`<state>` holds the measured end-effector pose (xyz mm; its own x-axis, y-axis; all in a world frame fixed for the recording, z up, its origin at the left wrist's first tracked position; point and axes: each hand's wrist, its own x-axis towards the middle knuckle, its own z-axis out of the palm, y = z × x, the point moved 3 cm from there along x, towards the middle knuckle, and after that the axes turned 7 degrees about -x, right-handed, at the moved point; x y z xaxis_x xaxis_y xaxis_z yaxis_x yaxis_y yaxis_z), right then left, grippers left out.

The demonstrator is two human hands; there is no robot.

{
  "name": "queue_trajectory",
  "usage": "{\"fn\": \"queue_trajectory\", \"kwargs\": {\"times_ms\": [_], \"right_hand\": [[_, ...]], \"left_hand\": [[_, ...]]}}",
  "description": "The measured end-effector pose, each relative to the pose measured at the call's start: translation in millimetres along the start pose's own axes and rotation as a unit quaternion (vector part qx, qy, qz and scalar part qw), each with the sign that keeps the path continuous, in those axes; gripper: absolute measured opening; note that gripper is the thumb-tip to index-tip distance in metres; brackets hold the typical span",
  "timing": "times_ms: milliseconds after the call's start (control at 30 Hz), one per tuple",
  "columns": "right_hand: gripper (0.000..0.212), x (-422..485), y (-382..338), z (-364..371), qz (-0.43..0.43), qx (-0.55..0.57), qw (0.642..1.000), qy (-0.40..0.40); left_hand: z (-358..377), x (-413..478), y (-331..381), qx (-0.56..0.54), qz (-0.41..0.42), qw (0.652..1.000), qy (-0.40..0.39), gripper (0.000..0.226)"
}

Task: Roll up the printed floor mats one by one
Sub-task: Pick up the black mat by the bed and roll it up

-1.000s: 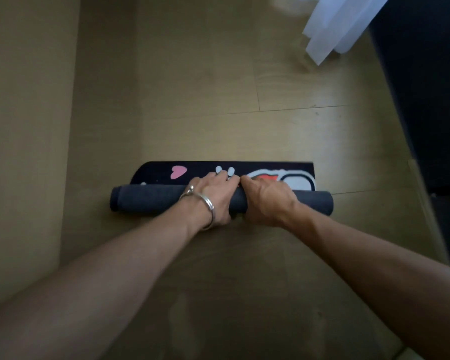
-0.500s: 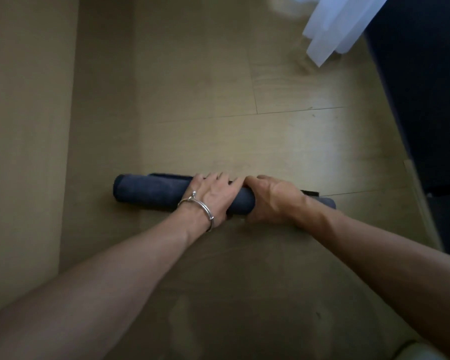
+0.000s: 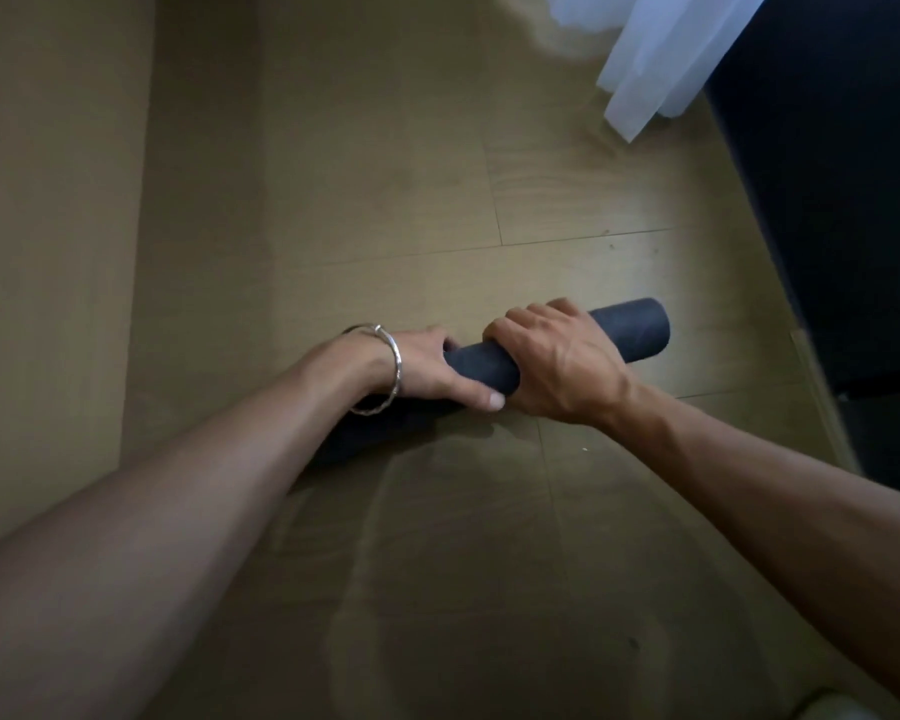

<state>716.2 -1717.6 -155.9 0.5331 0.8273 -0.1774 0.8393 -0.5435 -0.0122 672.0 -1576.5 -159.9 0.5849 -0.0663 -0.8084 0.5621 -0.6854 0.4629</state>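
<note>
Floor mat (image 3: 640,330): one in view, rolled into a tight tube with only the dark grey outer side showing. It lies mid-frame over the wooden floor (image 3: 385,200), slanted, with its right end farther from you and its open end face visible. The left end is hidden under your left forearm, so I can't tell whether the roll touches the floor there.

Hands: two, both on the roll, side by side and almost touching.
- Your left hand (image 3: 427,371) grips it from the left, thumb (image 3: 476,394) laid across the near side, fingers curled round the back.
- Your right hand (image 3: 557,366) wraps over the top, knuckles up, fingers curled down the far side.

About a third of the tube sticks out past your right hand. A short stretch shows between the two hands.

One silver bangle (image 3: 396,366) sits on your left wrist.

Surroundings: one white sheer curtain (image 3: 655,59) hangs at top right. One dark piece of furniture (image 3: 842,200) runs along the right edge, too dim to identify. A beige wall (image 3: 48,252) stands on the left.
</note>
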Motion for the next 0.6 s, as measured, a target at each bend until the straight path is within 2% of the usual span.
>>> {"fn": "queue_trajectory", "kwargs": {"times_ms": [67, 100, 233, 333, 433, 600], "right_hand": [[0.033, 1.4, 3.4, -5.0, -0.007, -0.013, 0.999, 0.045], [0.032, 1.7, 4.4, -6.4, -0.008, -0.018, 0.998, 0.061], [0.03, 1.4, 6.6, -6.1, -0.013, -0.037, 0.996, 0.086], [0.031, 5.2, 14.4, -6.5, 0.001, -0.043, 0.996, 0.082], [0.035, 5.6, 22.3, -7.3, 0.006, -0.044, 0.997, 0.068], [0.048, 2.4, 31.6, -4.3, 0.011, -0.028, 0.999, 0.038]], "left_hand": [[-3.6, 0.0, -1.2, -0.03, -0.007, 0.999, -0.017, 0.107], [-3.4, -1.0, -2.0, -0.04, -0.002, 0.999, -0.027, 0.112], [-2.5, -4.7, 0.3, -0.056, 0.024, 0.998, -0.031, 0.093], [-9.8, -2.5, 8.7, -0.02, 0.039, 0.997, 0.069, 0.069], [-14.7, -0.4, 19.3, 0.017, 0.074, 0.982, 0.173, 0.062], [-2.4, 2.0, 27.4, 0.021, 0.1, 0.975, 0.196, 0.052]]}}
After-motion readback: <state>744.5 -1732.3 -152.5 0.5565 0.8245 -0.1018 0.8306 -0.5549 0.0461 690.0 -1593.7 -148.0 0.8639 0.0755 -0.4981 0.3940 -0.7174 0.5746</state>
